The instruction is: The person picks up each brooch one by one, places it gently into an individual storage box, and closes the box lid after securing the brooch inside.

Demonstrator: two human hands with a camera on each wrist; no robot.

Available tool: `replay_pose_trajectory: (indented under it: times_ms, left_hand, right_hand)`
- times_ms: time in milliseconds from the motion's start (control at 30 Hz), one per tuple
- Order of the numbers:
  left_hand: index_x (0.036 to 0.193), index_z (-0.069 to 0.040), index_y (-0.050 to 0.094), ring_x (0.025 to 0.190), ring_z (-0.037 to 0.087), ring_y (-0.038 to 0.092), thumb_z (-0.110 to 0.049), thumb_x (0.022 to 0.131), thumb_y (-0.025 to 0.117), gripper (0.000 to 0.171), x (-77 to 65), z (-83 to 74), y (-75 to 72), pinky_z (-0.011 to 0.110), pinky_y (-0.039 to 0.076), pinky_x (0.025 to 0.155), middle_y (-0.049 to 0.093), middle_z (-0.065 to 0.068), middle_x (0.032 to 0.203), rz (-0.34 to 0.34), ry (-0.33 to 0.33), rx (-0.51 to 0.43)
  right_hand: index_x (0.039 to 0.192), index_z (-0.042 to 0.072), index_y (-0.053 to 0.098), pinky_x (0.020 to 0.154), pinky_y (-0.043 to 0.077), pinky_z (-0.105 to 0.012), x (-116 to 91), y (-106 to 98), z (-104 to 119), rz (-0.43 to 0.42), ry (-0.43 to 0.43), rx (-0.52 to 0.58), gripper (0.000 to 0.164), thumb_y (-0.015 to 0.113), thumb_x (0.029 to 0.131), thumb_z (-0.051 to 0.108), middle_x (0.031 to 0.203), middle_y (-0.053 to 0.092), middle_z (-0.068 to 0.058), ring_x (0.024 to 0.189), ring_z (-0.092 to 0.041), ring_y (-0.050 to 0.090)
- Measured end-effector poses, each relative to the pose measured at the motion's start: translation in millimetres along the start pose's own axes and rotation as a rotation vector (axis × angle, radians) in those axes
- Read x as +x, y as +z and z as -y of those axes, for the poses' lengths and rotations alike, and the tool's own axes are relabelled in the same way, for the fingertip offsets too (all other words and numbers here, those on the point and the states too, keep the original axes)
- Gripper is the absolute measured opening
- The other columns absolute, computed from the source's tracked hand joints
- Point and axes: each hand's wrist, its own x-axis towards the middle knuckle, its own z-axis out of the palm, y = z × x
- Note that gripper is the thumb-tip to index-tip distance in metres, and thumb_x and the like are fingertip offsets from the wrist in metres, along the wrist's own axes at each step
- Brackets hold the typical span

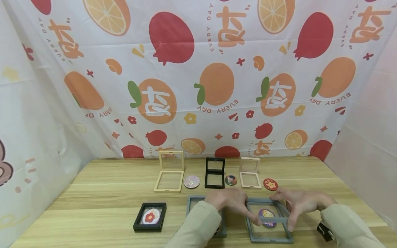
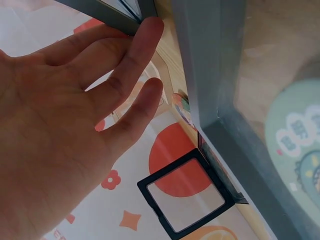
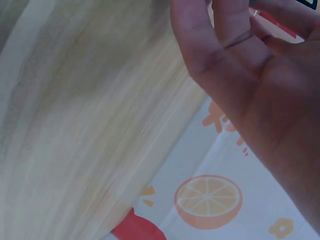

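A grey hinged display case (image 1: pixel 271 240) lies at the front right with its lid (image 1: pixel 273 219) tilted up. A purple round badge (image 1: pixel 267 214) shows in it. My left hand (image 1: pixel 231 203) holds the lid's left side, thumb near the front corner. Opposite, my right hand (image 1: pixel 304 205) holds the lid's right side between thumb and fingers. In the left wrist view the left fingertips touch a grey frame edge (image 2: pixel 107 15). The right wrist view cuts off the right fingertips. Below my left forearm lies another grey case (image 1: pixel 190 203), partly hidden; its green badge (image 2: pixel 300 150) shows in the left wrist view.
A black case (image 1: pixel 150 229) with a flower badge lies at the left. Behind stand an open yellowish case (image 1: pixel 156 182), an open black case (image 1: pixel 215 186) and an open pale case (image 1: pixel 251 187). Beside them lie a lilac badge (image 1: pixel 191 181), a dark badge (image 1: pixel 231 179) and a red badge (image 1: pixel 271 184).
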Motion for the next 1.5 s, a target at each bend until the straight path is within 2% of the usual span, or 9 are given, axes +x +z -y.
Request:
replay_pose_trajectory:
  times_ms: [167,267,400,500,800,1000,1200,1367,1500]
  left_hand:
    - [0.086,-0.012,0.064,0.063,0.01,0.048,-0.057,0.082,0.076,0.047,-0.9,-1.1,2.0,0.025,0.035,0.053,0.056,-0.001,0.074,0.001,-0.012,0.001]
    - [0.085,-0.011,0.064,0.063,0.01,0.049,-0.057,0.082,0.076,0.047,-1.4,-1.5,2.4,0.025,0.038,0.054,0.056,-0.001,0.074,0.001,-0.003,0.01]
    - [0.089,-0.012,0.067,0.068,0.01,0.053,-0.056,0.082,0.077,0.046,-1.8,-1.8,2.1,0.025,0.044,0.059,0.059,-0.002,0.079,-0.005,0.007,0.031]
    - [0.094,-0.012,0.068,0.072,0.01,0.055,-0.056,0.081,0.078,0.047,-1.7,-2.6,2.1,0.025,0.047,0.064,0.06,-0.002,0.084,-0.005,0.011,0.059]
    - [0.084,-0.01,0.07,0.061,0.012,0.051,-0.06,0.077,0.08,0.051,-1.7,-7.1,4.9,0.027,0.039,0.053,0.06,-0.001,0.071,-0.005,-0.007,0.151]
    - [0.082,-0.011,0.07,0.057,0.011,0.049,-0.06,0.075,0.082,0.051,-2.6,-9.0,7.2,0.026,0.037,0.051,0.058,-0.002,0.067,-0.02,-0.019,0.169]
    - [0.071,-0.013,0.064,0.051,0.01,0.041,-0.063,0.075,0.081,0.053,-2.6,-10.8,9.6,0.025,0.032,0.048,0.05,-0.003,0.061,-0.03,-0.021,0.226]
    - [0.076,-0.013,0.066,0.055,0.01,0.047,-0.063,0.073,0.082,0.053,-1.4,-12.0,11.2,0.026,0.038,0.051,0.056,-0.003,0.065,-0.048,-0.02,0.246]
    - [0.081,-0.013,0.068,0.058,0.01,0.049,-0.062,0.073,0.083,0.053,-1.3,-12.4,11.7,0.026,0.041,0.054,0.057,-0.004,0.067,-0.057,-0.011,0.259]
  right_hand:
    - [0.147,0.004,0.049,0.099,0.035,-0.067,-1,4,-2,-0.024,0.002,-0.025,0.091,0.087,0.068,0.028,0.146,0.038,-0.021,0.127,-0.041,0.037]
    - [0.147,0.003,0.049,0.097,0.037,-0.064,-1,6,-4,-0.032,-0.02,-0.039,0.089,0.087,0.069,0.028,0.144,0.039,-0.018,0.124,-0.039,0.039]
    - [0.146,-0.004,0.047,0.095,0.04,-0.053,0,7,-5,-0.027,-0.078,-0.028,0.088,0.086,0.072,0.024,0.138,0.04,-0.015,0.119,-0.034,0.039]
    - [0.146,-0.008,0.044,0.096,0.04,-0.05,0,8,-6,-0.016,-0.104,-0.002,0.089,0.086,0.073,0.021,0.137,0.039,-0.014,0.118,-0.033,0.038]
    - [0.146,-0.01,0.042,0.093,0.041,-0.028,-1,14,-5,-0.05,-0.127,-0.035,0.094,0.087,0.068,0.019,0.135,0.038,-0.012,0.117,-0.03,0.039]
    - [0.145,-0.01,0.043,0.094,0.041,-0.027,1,17,-5,-0.067,-0.148,-0.077,0.098,0.09,0.065,0.023,0.128,0.04,-0.008,0.114,-0.024,0.042]
    - [0.146,-0.009,0.042,0.096,0.041,-0.03,0,18,-5,-0.065,-0.143,-0.076,0.099,0.089,0.065,0.024,0.133,0.038,-0.01,0.117,-0.031,0.041]
    - [0.145,-0.009,0.042,0.096,0.041,-0.03,1,20,-6,-0.076,-0.147,-0.077,0.099,0.09,0.064,0.023,0.133,0.038,-0.011,0.117,-0.032,0.041]
    - [0.144,-0.009,0.044,0.096,0.042,-0.029,2,21,-6,-0.097,-0.164,-0.097,0.1,0.091,0.062,0.024,0.132,0.039,-0.01,0.116,-0.026,0.044]
